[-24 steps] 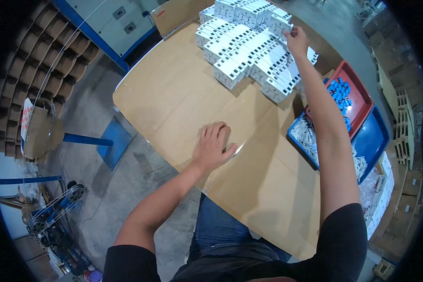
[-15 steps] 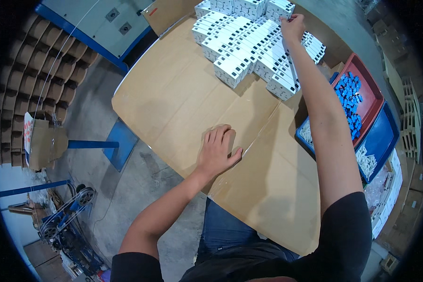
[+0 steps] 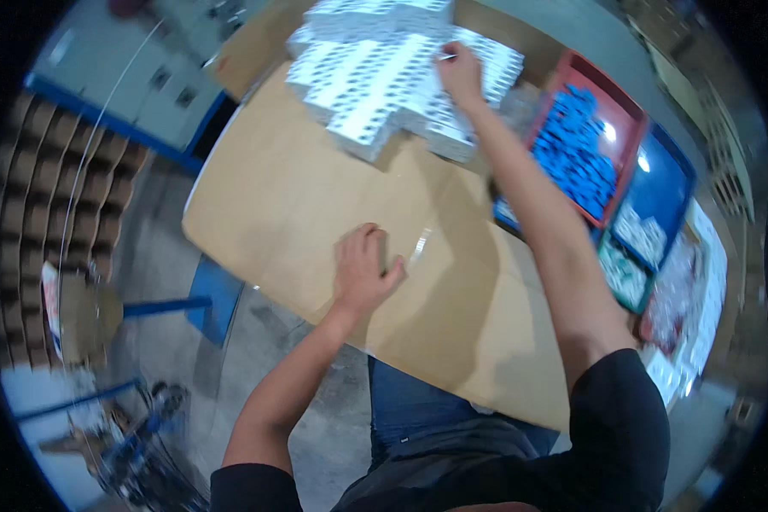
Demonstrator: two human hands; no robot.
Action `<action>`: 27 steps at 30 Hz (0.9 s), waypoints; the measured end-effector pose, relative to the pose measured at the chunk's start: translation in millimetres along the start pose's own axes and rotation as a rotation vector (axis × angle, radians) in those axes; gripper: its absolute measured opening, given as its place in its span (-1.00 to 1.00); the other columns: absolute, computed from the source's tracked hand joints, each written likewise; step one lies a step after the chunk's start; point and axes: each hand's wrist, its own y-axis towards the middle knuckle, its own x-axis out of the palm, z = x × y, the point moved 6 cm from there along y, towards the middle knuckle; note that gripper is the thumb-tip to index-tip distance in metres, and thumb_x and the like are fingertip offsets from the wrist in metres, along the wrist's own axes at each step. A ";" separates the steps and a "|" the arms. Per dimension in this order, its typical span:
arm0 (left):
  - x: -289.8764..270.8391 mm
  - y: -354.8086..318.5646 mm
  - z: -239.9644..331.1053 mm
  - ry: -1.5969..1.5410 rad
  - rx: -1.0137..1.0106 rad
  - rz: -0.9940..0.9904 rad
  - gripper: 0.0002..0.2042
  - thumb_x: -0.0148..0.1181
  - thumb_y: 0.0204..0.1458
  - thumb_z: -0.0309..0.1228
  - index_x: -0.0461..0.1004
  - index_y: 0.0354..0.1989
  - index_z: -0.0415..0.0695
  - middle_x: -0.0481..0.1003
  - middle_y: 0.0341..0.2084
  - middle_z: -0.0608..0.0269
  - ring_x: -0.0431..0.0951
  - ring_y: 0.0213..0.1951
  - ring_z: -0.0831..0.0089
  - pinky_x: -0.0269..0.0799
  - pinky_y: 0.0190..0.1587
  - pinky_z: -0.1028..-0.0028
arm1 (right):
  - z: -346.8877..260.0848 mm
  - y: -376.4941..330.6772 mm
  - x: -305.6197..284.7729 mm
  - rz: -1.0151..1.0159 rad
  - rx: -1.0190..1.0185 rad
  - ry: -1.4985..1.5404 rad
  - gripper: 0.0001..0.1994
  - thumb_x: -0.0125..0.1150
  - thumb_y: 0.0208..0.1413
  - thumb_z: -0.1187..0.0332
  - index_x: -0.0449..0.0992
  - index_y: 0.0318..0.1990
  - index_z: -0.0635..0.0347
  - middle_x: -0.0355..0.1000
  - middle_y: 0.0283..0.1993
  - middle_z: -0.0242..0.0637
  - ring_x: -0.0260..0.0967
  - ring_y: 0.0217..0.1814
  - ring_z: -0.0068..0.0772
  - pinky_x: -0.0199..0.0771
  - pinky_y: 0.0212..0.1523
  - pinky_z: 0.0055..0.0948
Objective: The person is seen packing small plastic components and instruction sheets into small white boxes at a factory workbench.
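Note:
My left hand (image 3: pixel 363 271) rests on the brown cardboard tabletop (image 3: pixel 273 205), its fingers loosely spread, thumb apart and nothing in them. My right arm reaches to the far side, where my right hand (image 3: pixel 461 78) is over the stacked white blocks (image 3: pixel 375 77) with dark slots along their tops. Its fingers are pinched together, and a thin pale edge shows at the fingertips. Blur hides what that is. The blocks stand in tight rows, with a second layer at the back.
On the right, a red tray (image 3: pixel 630 162) holds many small blue parts (image 3: pixel 576 145). Beside it are a blue tray (image 3: pixel 670 183) with white pieces and a green tray (image 3: pixel 631 294). Clear plastic bags (image 3: pixel 674 294) lie nearby. A blue-legged stand (image 3: pixel 166 307) and machinery (image 3: pixel 154 444) are at left.
The view has swung, so table and trays sit further left. My right hand has shifted along the block stack, away from the back layer's right end. My left hand still rests on the cardboard.

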 end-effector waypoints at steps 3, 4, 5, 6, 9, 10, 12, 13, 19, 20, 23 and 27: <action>0.8 -8.7 -13.1 0.045 0.058 0.053 -0.49 0.34 -0.01 -0.22 0.43 0.08 -0.26 0.43 0.11 -0.11 0.38 0.19 -0.05 0.23 0.26 0.05 | -74.9 -109.8 -57.8 -0.311 0.161 0.395 -0.87 0.25 0.18 0.39 0.58 -0.16 0.20 0.54 -0.34 -0.32 0.46 -0.28 -0.51 0.49 -0.17 -0.39; 0.9 -5.3 -9.1 0.017 0.056 0.055 -0.50 0.34 -0.01 -0.25 0.43 0.07 -0.26 0.44 0.11 -0.11 0.39 0.19 -0.06 0.23 0.27 0.05 | -81.0 -149.9 -79.0 -0.449 0.233 0.508 -0.87 0.24 0.19 0.39 0.57 -0.17 0.22 0.51 -0.36 -0.40 0.40 -0.27 -0.58 0.47 -0.19 -0.42; -3.6 -5.8 -10.3 0.003 0.040 0.061 -0.51 0.33 -0.01 -0.28 0.44 0.07 -0.27 0.44 0.11 -0.12 0.39 0.18 -0.07 0.23 0.27 0.05 | -106.5 -186.8 -116.7 -0.494 0.258 0.635 -0.87 0.27 0.22 0.36 0.57 -0.19 0.23 0.50 -0.36 -0.42 0.37 -0.26 -0.63 0.44 -0.21 -0.43; -2.9 -5.4 -7.3 0.013 0.055 0.069 -0.51 0.33 0.00 -0.29 0.44 0.08 -0.27 0.44 0.11 -0.12 0.39 0.18 -0.07 0.22 0.28 0.04 | -116.4 -222.7 -152.0 -0.597 0.364 0.673 -0.86 0.28 0.26 0.33 0.58 -0.18 0.22 0.50 -0.36 -0.43 0.36 -0.27 -0.64 0.43 -0.22 -0.44; 4.1 -5.9 -0.5 0.045 0.080 0.064 -0.52 0.32 0.03 -0.31 0.43 0.10 -0.29 0.44 0.10 -0.14 0.39 0.18 -0.09 0.22 0.29 0.05 | -121.7 -297.4 -267.9 -0.677 0.425 0.486 -0.86 0.27 0.28 0.36 0.59 -0.12 0.23 0.55 -0.32 -0.31 0.46 -0.26 -0.57 0.49 -0.22 -0.43; 9.1 -6.4 4.2 0.019 0.127 0.037 -0.52 0.32 0.03 -0.31 0.43 0.10 -0.29 0.44 0.10 -0.14 0.39 0.18 -0.09 0.22 0.29 0.05 | -116.2 -317.4 -306.3 -0.687 0.483 0.424 -0.85 0.27 0.27 0.36 0.59 -0.10 0.23 0.57 -0.30 -0.28 0.51 -0.25 -0.53 0.51 -0.21 -0.41; 8.7 -7.1 6.1 0.046 0.108 0.035 -0.54 0.28 0.09 -0.31 0.42 0.10 -0.33 0.43 0.10 -0.15 0.39 0.17 -0.09 0.25 0.27 0.05 | -97.0 -345.7 -385.3 -0.558 0.547 0.321 -0.81 0.28 0.26 0.34 0.61 -0.06 0.22 0.60 -0.23 -0.27 0.56 -0.22 -0.45 0.55 -0.19 -0.37; 8.4 -8.8 9.3 0.034 0.140 0.025 -0.54 0.28 0.09 -0.31 0.42 0.10 -0.33 0.43 0.10 -0.15 0.39 0.17 -0.09 0.25 0.27 0.05 | -87.1 -353.5 -425.9 -0.428 0.561 0.248 -0.80 0.28 0.26 0.34 0.61 -0.05 0.21 0.60 -0.22 -0.28 0.56 -0.22 -0.44 0.55 -0.19 -0.38; 7.5 -15.7 13.7 0.176 0.185 0.022 -0.61 0.14 0.20 -0.33 0.40 0.13 -0.31 0.44 0.09 -0.11 0.42 0.15 -0.05 0.29 0.22 0.05 | -33.0 -392.8 -668.0 0.300 0.634 -0.541 -0.78 0.32 0.14 0.36 0.58 -0.07 0.14 0.54 -0.17 -0.22 0.49 -0.25 -0.20 0.53 -0.20 -0.27; 7.8 -15.7 16.7 0.175 0.207 0.033 -0.61 0.14 0.20 -0.33 0.40 0.13 -0.31 0.44 0.09 -0.11 0.42 0.15 -0.05 0.29 0.22 0.05 | -19.0 -411.1 -706.6 0.414 0.587 -0.632 -0.75 0.36 0.10 0.38 0.57 -0.06 0.15 0.50 -0.11 -0.19 0.48 -0.15 -0.15 0.52 -0.16 -0.23; 14.8 -18.2 19.5 0.360 0.222 0.017 -0.63 0.11 0.23 -0.35 0.39 0.16 -0.24 0.45 0.10 -0.05 0.45 0.14 0.00 0.30 0.21 0.06 | 14.6 -460.3 -804.8 0.601 0.761 -0.908 -0.57 0.43 0.09 0.23 0.53 0.08 0.18 0.44 0.08 -0.08 0.40 0.17 0.00 0.42 0.17 -0.12; 24.2 -19.1 22.3 0.560 0.204 -0.013 -0.64 0.10 0.24 -0.37 0.39 0.19 -0.17 0.46 0.12 0.02 0.47 0.14 0.04 0.31 0.20 0.08 | 65.4 -510.3 -872.5 0.663 1.079 -0.984 -0.23 0.51 0.00 -0.07 0.45 0.23 0.30 0.37 0.23 0.04 0.31 0.33 0.03 0.38 0.27 -0.11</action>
